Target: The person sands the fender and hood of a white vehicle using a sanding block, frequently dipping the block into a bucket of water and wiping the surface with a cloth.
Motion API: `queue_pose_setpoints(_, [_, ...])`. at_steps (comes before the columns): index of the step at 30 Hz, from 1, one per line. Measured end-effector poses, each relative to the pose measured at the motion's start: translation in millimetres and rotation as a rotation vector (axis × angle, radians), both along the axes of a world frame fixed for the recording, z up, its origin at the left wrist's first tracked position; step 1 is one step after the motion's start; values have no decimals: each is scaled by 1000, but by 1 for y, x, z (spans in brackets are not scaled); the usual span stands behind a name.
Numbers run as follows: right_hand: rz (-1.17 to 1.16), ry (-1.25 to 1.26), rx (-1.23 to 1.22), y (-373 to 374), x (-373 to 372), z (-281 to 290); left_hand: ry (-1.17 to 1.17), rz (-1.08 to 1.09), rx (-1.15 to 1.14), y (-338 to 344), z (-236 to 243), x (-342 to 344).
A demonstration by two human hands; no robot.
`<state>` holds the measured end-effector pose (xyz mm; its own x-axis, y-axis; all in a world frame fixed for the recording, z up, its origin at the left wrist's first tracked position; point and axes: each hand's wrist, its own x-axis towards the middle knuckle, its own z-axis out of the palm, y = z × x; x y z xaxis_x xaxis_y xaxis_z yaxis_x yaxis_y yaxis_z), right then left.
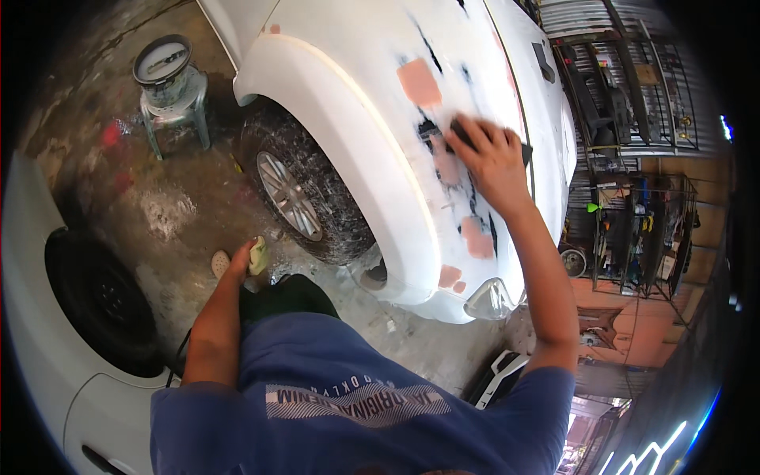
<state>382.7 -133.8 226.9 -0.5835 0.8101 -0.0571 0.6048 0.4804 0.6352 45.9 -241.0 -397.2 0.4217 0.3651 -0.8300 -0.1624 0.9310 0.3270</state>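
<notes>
My right hand [492,162] is closed over a black sanding block [462,136], which lies against the side panel of a white car body [372,47]. Around the block the panel shows pinkish filler patches [419,83] and dark streaks where the paint is worn through. Another filler patch [477,237] sits nearer the headlight. Low on the left, my left hand [241,260] grips a pale yellow-green sponge [258,256], its far side hidden by the fingers. That hand hangs over the floor, apart from the car.
A bucket [164,63] stands on a small plastic stool [174,107] at the far left. The white car's front wheel [289,196] is beside my legs. Another pale vehicle [39,293] stands close on my left. Metal shelves [645,229] line the right side. The floor looks wet.
</notes>
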Motion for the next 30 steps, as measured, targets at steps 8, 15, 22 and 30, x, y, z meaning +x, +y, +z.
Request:
queue_pose_setpoints(8, [-21, -39, -58, -52, 60, 2, -93, 213, -96, -29, 12, 43])
queue_pose_setpoints(15, [118, -2, 107, 9, 15, -8, -189, 407, -49, -56, 29, 75])
queue_pose_setpoints(22, [21, 83, 21, -116, 57, -17, -514, 565, 116, -5, 129, 85])
queue_pose_setpoints(30, [-495, 2089, -225, -214, 55, -79, -478, 225, 905, 36, 388, 132])
